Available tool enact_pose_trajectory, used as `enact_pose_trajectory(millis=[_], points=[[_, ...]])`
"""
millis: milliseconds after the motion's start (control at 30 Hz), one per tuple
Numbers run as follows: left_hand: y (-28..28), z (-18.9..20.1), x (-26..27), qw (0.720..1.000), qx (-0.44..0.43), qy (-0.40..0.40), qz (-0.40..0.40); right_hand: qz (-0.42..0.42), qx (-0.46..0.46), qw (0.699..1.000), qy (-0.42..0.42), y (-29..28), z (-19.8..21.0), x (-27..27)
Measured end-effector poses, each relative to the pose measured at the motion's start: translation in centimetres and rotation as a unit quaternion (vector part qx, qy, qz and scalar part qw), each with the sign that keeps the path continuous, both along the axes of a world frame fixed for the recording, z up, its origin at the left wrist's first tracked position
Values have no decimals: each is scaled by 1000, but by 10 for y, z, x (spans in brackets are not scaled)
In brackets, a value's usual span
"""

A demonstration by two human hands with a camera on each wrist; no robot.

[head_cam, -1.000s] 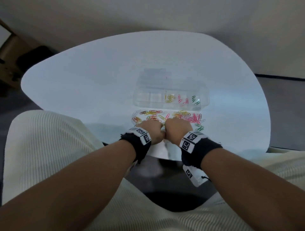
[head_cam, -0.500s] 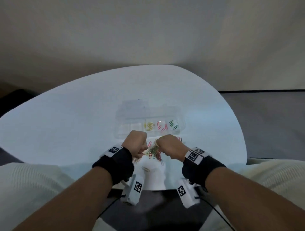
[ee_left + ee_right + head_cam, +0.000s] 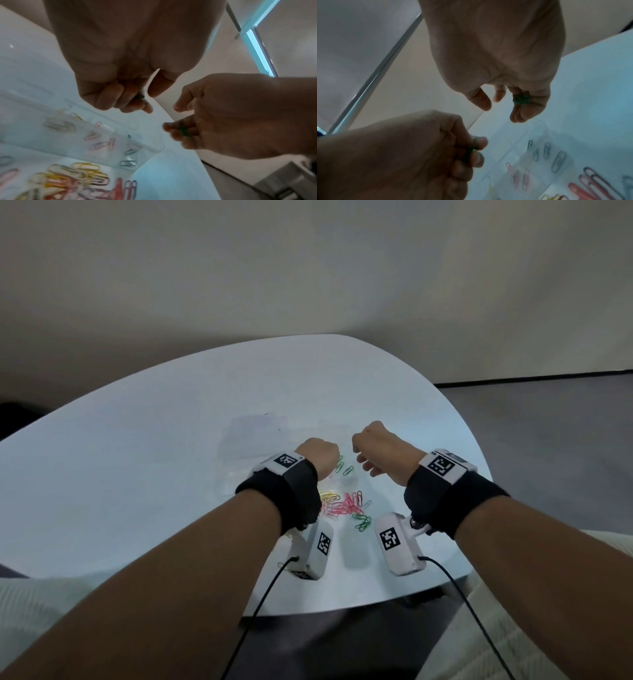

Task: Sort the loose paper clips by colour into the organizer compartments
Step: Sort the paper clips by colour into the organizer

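Both hands hover over the right end of the clear organizer (image 3: 253, 440). My left hand (image 3: 320, 455) is curled, and its thumb and fingers pinch a green paper clip (image 3: 142, 96). My right hand (image 3: 368, 463) holds a small bunch of green clips (image 3: 521, 100) under its curled fingers, while thumb and forefinger stand apart. The organizer (image 3: 150, 147) has yellow, pink and green clips in separate compartments. The loose pile of clips (image 3: 342, 505), yellow, pink and green, lies on the table just in front of it.
The white rounded table (image 3: 137, 474) carries everything. The organizer's open lid (image 3: 260, 422) lies flat behind it. Wrist camera boxes (image 3: 399, 546) and their cables hang below both wrists, near the table's front edge.
Both hands have risen from the loose pile and moved away from me, over the organizer, now apart and holding green clips. The head view has tilted upward.
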State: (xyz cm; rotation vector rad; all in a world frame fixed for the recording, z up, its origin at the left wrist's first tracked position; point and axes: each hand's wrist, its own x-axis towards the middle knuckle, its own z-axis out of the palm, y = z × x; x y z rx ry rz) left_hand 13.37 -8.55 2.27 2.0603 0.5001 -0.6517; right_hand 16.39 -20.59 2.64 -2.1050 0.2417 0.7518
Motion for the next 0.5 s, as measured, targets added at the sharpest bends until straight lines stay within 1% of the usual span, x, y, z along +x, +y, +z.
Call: enact_pose_trajectory(millis=[67,133,200,300,367,433,500], points=[[-1,-9,8,999,-39,-5,24,-51,51,997,12,4,-5,5],[-3,-16,13,994,-77,-3,76,-86,98,991,26,8,-9,6],[-3,-23,15,986,-112,0,122,-88,116,988,47,9,-12,5],[-1,-35,13,977,-140,-6,160,-59,109,991,57,5,-8,-2],[-1,-39,10,970,-163,-20,180,-45,110,992,36,-3,-7,-5],[-4,-37,9,963,-187,-48,186,-40,115,992,-7,-10,-8,-8],[-7,-35,10,965,-189,-73,166,-63,124,989,-46,-18,-8,-11]])
